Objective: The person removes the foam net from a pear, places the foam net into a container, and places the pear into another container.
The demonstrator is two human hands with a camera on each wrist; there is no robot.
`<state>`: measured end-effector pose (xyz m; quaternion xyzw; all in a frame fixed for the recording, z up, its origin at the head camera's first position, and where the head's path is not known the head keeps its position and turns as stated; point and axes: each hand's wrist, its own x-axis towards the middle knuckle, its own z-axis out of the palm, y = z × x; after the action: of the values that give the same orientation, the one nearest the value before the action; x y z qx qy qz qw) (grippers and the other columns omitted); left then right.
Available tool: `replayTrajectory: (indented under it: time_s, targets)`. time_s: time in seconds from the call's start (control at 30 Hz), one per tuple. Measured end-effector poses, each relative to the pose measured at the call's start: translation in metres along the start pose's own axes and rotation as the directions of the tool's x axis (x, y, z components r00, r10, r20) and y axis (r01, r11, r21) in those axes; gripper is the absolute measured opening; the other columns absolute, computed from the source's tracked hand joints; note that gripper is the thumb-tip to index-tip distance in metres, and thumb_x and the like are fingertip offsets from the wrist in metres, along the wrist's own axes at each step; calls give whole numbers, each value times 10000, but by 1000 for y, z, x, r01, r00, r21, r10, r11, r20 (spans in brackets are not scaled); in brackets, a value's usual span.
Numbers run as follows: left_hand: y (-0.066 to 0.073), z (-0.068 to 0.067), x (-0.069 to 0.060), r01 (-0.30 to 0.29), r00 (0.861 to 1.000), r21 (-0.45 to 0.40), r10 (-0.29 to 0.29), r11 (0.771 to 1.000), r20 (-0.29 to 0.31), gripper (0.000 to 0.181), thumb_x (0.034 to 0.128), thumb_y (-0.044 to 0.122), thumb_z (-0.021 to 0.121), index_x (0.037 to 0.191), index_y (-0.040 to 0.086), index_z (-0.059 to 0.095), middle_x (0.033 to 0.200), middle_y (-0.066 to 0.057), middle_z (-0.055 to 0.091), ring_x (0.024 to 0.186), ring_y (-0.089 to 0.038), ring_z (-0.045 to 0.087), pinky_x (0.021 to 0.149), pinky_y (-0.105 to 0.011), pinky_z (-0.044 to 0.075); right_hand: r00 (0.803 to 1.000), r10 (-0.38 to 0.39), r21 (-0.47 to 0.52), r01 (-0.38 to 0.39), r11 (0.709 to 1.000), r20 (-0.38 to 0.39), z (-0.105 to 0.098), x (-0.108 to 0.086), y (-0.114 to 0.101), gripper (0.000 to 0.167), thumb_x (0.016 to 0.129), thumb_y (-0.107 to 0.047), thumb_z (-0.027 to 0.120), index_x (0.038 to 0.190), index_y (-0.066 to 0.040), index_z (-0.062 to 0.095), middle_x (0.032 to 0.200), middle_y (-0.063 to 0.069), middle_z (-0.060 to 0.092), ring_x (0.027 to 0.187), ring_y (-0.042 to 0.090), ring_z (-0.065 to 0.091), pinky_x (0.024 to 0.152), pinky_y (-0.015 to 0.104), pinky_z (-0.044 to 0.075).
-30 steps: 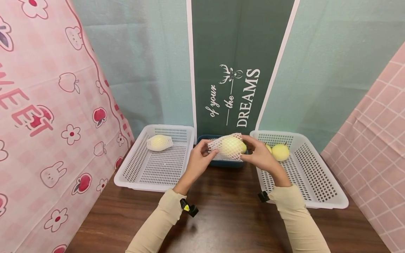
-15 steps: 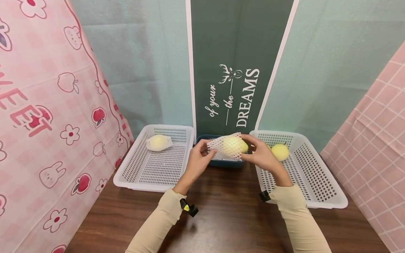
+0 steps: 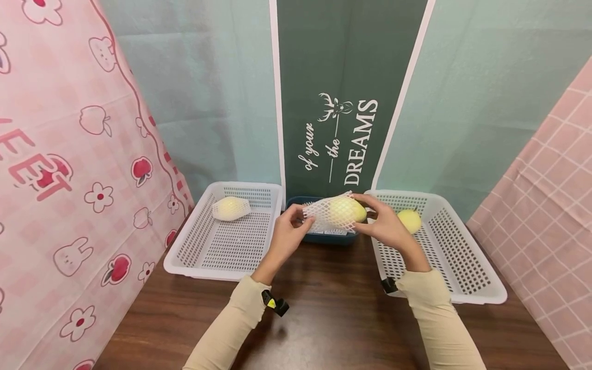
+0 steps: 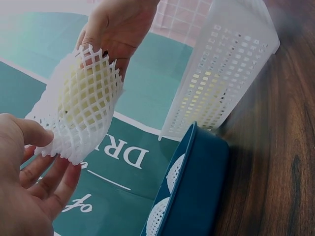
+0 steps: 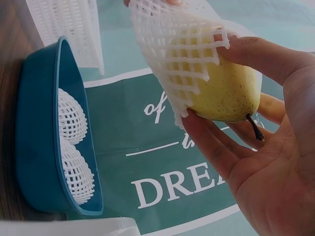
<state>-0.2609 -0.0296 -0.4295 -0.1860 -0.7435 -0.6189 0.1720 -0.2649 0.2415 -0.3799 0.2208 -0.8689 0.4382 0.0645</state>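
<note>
A yellow pear [image 5: 226, 91] sits mostly inside a white foam net sleeve [image 3: 319, 211], its stem end bare toward the right. My left hand [image 3: 289, 228] pinches the sleeve's narrow left end between thumb and fingers. At the other end, my right hand [image 3: 386, 223] grips the pear and the sleeve's open rim, as the right wrist view shows. Both hands hold it above a dark blue basin [image 3: 330, 239]. Inside that basin lie white foam nets [image 5: 74, 118], seen in both wrist views.
At the left stands a white perforated basket [image 3: 185, 264] with one net-wrapped pear [image 3: 231, 208] in it. Another white basket [image 3: 481, 298], at the right, holds a bare yellow pear [image 3: 410, 221]. Everything rests on a brown wooden table [image 3: 324, 318], with curtains behind.
The pear has slid slightly right within the sleeve, so more of its stem end shows. My right hand has shifted a little right; the left hand keeps its pinch.
</note>
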Motion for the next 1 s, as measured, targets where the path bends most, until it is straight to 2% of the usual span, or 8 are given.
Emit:
replayTrajectory:
  time_s: [0.17, 0.3, 0.4, 0.53, 0.63, 0.9, 1.0]
  targets:
    - [-1, 0, 0, -1, 1000, 8, 2, 1000, -25, 172, 942, 65, 795, 1086, 35, 706, 949, -164, 741, 804, -191, 682, 729, -213, 554, 1000, 0, -22, -1, 1000, -5, -2, -1, 2, 698, 893, -41, 825, 1533, -78, 548, 1534, 181, 556, 1348, 333, 548, 1087, 572, 504]
    - [-1, 0, 0, 12, 999, 6, -12, 1000, -40, 175, 936, 50, 794, 1081, 29, 700, 943, -169, 740, 791, -145, 662, 705, -194, 536, 1000, 11, -13, -11, 1000, -5, -4, 0, 3, 737, 876, -68, 856, 1543, -111, 547, 1530, 158, 557, 1339, 315, 550, 1107, 545, 495]
    - [-2, 0, 0, 25, 999, -7, -25, 1000, -44, 180, 932, 33, 788, 1085, 19, 694, 937, -172, 739, 772, -107, 642, 679, -188, 521, 1000, 12, -8, -12, 1000, -5, -6, 0, 3, 757, 871, -107, 878, 1549, -148, 546, 1527, 125, 560, 1326, 284, 554, 1120, 443, 503]
    - [-1, 0, 0, 33, 998, -17, -34, 999, -49, 179, 927, 19, 785, 1077, 8, 686, 915, -177, 723, 748, -93, 619, 665, -185, 510, 1000, 9, -13, -9, 1000, -11, -7, 1, 6, 757, 869, -151, 892, 1545, -186, 552, 1529, 89, 565, 1302, 244, 560, 1072, 220, 490]
    - [-1, 1, 0, 37, 998, -17, -38, 999, -53, 175, 927, 22, 785, 1069, 6, 684, 903, -173, 716, 739, -101, 610, 663, -187, 504, 1000, 12, -13, -12, 1000, -12, -7, 1, 7, 752, 868, -166, 896, 1539, -190, 557, 1527, 85, 567, 1286, 236, 562, 1031, 136, 456]
    - [-1, 0, 0, 58, 996, 31, -56, 998, -67, 164, 936, 52, 781, 1063, 20, 682, 947, -178, 745, 799, -161, 668, 721, -182, 535, 999, 37, 11, -37, 999, 2, -10, 1, 8, 766, 866, -195, 904, 1543, -177, 547, 1547, 106, 535, 1312, 336, 597, 1043, 185, 478]
    - [-1, 0, 0, 59, 995, 56, -55, 997, -83, 158, 941, 74, 780, 1061, 28, 688, 960, -172, 746, 850, -202, 690, 752, -189, 545, 999, 50, 13, -50, 999, 11, -12, 1, 8, 777, 867, -204, 905, 1550, -170, 536, 1559, 117, 519, 1318, 345, 593, 1099, 334, 522]
